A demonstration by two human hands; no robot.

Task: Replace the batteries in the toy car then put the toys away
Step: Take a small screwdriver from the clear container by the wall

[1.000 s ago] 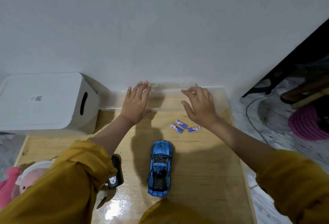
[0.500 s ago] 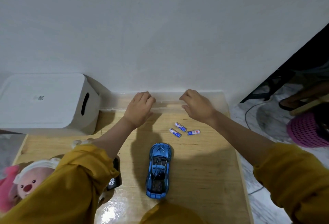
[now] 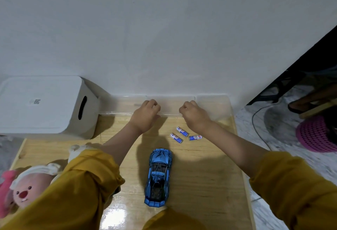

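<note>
A blue toy car (image 3: 159, 176) stands on the wooden table (image 3: 204, 184), nose pointing away from me. Three small blue-and-white batteries (image 3: 176, 137) (image 3: 182, 131) (image 3: 195, 137) lie loose just beyond it. Against the wall sits a long clear plastic box (image 3: 213, 105). My left hand (image 3: 145, 116) and my right hand (image 3: 194, 116) are side by side at its near rim, with the fingers of both curled over the edge. The right wrist hovers just above the batteries.
A white lidded bin (image 3: 42, 107) with a handle slot stands at the back left. A pink plush toy (image 3: 27, 187) lies at the table's front left, partly under my sleeve. On the floor to the right are a pink basket (image 3: 313, 134) and a cable (image 3: 255, 120).
Both hands reached forward with fingers spread, then curled down and closed over the clear box's near rim. The car and batteries have not moved.
</note>
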